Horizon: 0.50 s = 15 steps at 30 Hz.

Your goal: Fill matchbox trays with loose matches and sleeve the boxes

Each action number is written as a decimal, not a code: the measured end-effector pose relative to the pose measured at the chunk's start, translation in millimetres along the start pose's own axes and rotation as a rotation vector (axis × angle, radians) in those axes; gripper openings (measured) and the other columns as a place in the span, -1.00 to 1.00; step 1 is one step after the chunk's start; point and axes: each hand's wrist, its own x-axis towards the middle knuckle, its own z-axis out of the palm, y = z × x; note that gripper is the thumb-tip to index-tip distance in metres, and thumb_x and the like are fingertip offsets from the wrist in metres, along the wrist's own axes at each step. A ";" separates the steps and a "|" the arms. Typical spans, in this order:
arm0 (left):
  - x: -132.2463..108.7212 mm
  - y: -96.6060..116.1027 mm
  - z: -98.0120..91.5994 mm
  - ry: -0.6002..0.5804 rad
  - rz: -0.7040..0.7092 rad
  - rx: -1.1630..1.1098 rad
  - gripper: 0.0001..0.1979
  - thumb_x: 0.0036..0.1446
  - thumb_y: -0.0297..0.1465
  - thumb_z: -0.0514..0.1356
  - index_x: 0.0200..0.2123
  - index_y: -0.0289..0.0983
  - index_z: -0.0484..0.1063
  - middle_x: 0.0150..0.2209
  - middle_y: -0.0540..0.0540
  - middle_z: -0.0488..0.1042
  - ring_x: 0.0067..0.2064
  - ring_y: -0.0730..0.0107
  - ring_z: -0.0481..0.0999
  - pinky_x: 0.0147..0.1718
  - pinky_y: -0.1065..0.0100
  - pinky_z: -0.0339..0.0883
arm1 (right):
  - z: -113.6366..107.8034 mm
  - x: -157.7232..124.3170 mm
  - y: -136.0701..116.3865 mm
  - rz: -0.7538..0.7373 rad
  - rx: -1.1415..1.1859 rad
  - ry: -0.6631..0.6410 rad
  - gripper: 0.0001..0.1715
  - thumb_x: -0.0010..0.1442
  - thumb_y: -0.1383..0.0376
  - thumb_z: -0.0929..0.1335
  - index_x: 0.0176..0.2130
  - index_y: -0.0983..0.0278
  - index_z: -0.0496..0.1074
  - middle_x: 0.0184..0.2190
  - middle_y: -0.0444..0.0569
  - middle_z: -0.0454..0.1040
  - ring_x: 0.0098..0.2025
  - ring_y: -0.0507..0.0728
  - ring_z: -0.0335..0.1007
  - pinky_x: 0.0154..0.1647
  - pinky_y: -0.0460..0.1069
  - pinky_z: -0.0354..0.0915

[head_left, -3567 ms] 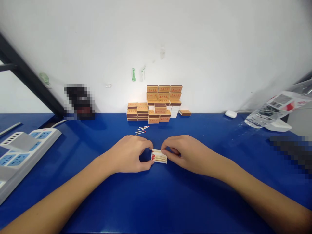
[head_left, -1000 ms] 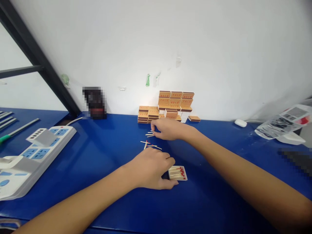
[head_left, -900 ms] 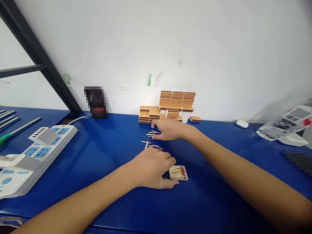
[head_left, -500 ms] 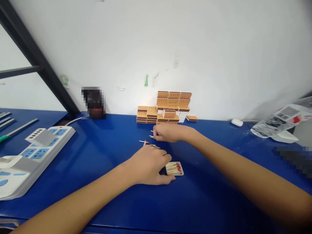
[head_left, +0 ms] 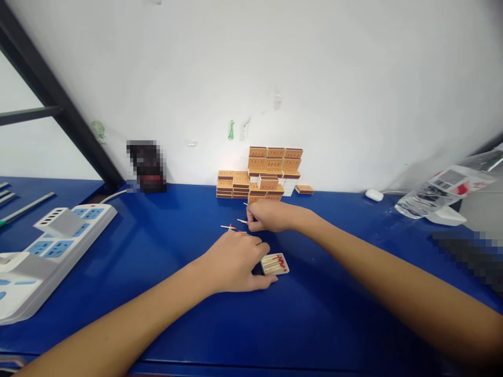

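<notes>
My left hand (head_left: pixel 238 262) rests on the blue table, its thumb and fingers closed around the near end of an open matchbox tray (head_left: pixel 274 264). Red-tipped matchsticks lie side by side in that tray. Beyond it, my right hand (head_left: pixel 269 215) is pinched shut just in front of the stacked matchboxes (head_left: pixel 275 163). A pale matchstick (head_left: pixel 242 221) sticks out at its fingertips, and another thin stick end shows higher up by the knuckles. Several loose matchsticks (head_left: pixel 229 227) lie crossed on the table behind my left hand, partly hidden by it.
A white power strip (head_left: pixel 84 235) with plugs runs along the left. A single matchbox (head_left: pixel 304 189) lies right of the stack. Against the wall are a dark blurred object (head_left: pixel 147 167) and a white case (head_left: pixel 374 195). A plastic bottle (head_left: pixel 440 191) lies at the right.
The view has shifted slightly, moving the scene left. My left hand and the tray sit a little farther from me, the tray turned slightly. My right hand's fingers have shifted a little around the matchstick.
</notes>
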 end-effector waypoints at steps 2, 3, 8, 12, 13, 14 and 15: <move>0.6 0.3 -0.5 0.005 -0.050 0.003 -0.57 0.23 0.02 0.27 -0.36 -0.26 0.48 -0.36 -0.09 0.58 -0.31 0.11 0.62 -0.34 0.19 0.34 | -1.5 -4.4 2.7 0.006 0.027 0.026 -0.95 0.08 0.40 0.37 -0.41 0.28 0.46 -0.51 -0.12 0.47 -0.49 0.05 0.23 -0.45 -0.02 0.02; 0.8 0.3 -0.6 0.008 -0.077 0.003 -0.54 0.23 0.05 0.27 -0.37 -0.26 0.47 -0.37 -0.09 0.58 -0.32 0.11 0.61 -0.34 0.19 0.35 | -2.8 -9.5 5.0 0.007 0.045 0.046 -0.96 0.10 0.39 0.37 -0.39 0.27 0.45 -0.49 -0.11 0.47 -0.47 0.05 0.25 -0.44 -0.02 0.04; 0.5 -1.5 2.0 0.012 -0.137 0.002 -0.45 0.21 0.17 0.24 -0.34 -0.25 0.46 -0.36 -0.11 0.59 -0.31 0.08 0.61 -0.29 0.15 0.37 | -4.8 -58.0 19.4 0.013 0.142 0.096 -0.86 0.25 0.25 0.33 -0.33 0.24 0.42 -0.51 -0.18 0.38 -0.48 0.03 0.18 -0.45 -0.04 0.07; 0.9 -4.2 2.4 0.022 -0.142 0.016 -0.59 0.24 0.02 0.28 -0.24 -0.25 0.50 -0.29 -0.11 0.61 -0.28 0.07 0.62 -0.30 0.17 0.37 | 5.0 -94.8 13.9 0.011 0.188 0.079 -0.78 0.35 0.12 0.35 -0.23 0.21 0.44 -0.49 -0.19 0.40 -0.49 0.04 0.18 -0.45 -0.04 0.06; 1.3 -4.9 1.7 0.018 -0.145 0.014 -0.60 0.24 0.00 0.28 -0.23 -0.25 0.51 -0.29 -0.11 0.61 -0.28 0.08 0.62 -0.32 0.18 0.36 | 7.6 -99.6 8.6 0.016 0.157 0.060 -0.81 0.36 0.14 0.36 -0.22 0.20 0.44 -0.46 -0.18 0.44 -0.48 0.04 0.22 -0.44 -0.04 0.07; 1.7 -5.6 0.7 0.012 -0.147 0.010 -0.61 0.24 -0.01 0.28 -0.22 -0.25 0.51 -0.28 -0.11 0.61 -0.29 0.08 0.62 -0.33 0.19 0.36 | 9.8 -102.3 2.3 0.028 0.096 0.038 -0.85 0.36 0.18 0.37 -0.21 0.20 0.45 -0.43 -0.15 0.48 -0.47 0.05 0.26 -0.44 -0.03 0.08; 2.2 -6.3 -0.4 0.004 -0.146 0.007 -0.61 0.25 -0.01 0.27 -0.22 -0.25 0.52 -0.28 -0.10 0.61 -0.30 0.09 0.62 -0.34 0.19 0.35 | 11.3 -103.2 -4.6 0.049 0.008 0.020 -0.90 0.35 0.23 0.38 -0.21 0.21 0.45 -0.41 -0.12 0.52 -0.46 0.06 0.31 -0.44 -0.03 0.08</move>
